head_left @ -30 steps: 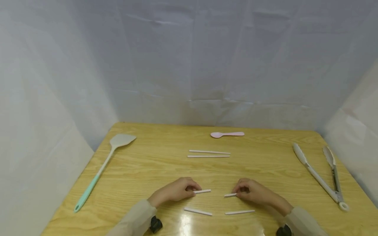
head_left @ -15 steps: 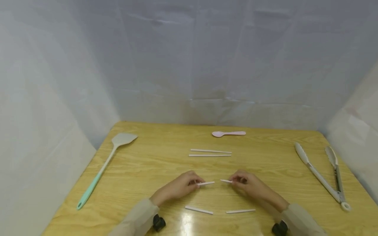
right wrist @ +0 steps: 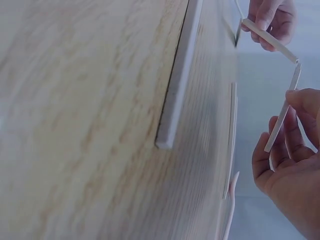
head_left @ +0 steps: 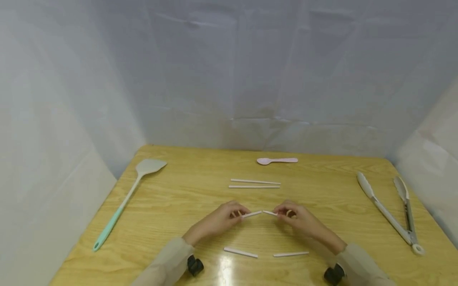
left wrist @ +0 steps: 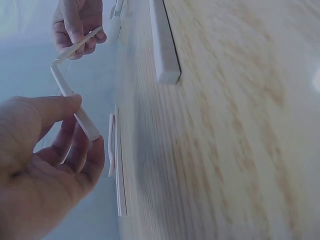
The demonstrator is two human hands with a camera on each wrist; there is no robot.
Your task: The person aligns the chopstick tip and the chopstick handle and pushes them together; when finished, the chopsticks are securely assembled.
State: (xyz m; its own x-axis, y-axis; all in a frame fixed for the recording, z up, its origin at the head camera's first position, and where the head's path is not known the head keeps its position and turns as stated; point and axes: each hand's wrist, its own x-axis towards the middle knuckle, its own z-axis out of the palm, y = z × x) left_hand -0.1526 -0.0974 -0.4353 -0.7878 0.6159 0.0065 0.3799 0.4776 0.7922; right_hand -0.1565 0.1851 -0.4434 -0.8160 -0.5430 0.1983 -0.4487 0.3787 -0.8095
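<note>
Sticks (head_left: 252,214): I see slim white ends drawn closer.
Left hand (head_left: 224,217): fingers pinch one.
Right hand (head_left: 301,217): fingers pinch another.

From the head view, fingers (head_left: 241,207) partly hide both held sticks (head_left: 253,213).

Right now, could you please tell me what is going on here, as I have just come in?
Someone's left hand pinches one short white stick, and their right hand pinches another short white stick. The inner ends meet, or nearly do, at an angle above the table. Two similar sticks lie on the near side, and two longer sticks lie beyond the hands.
</note>
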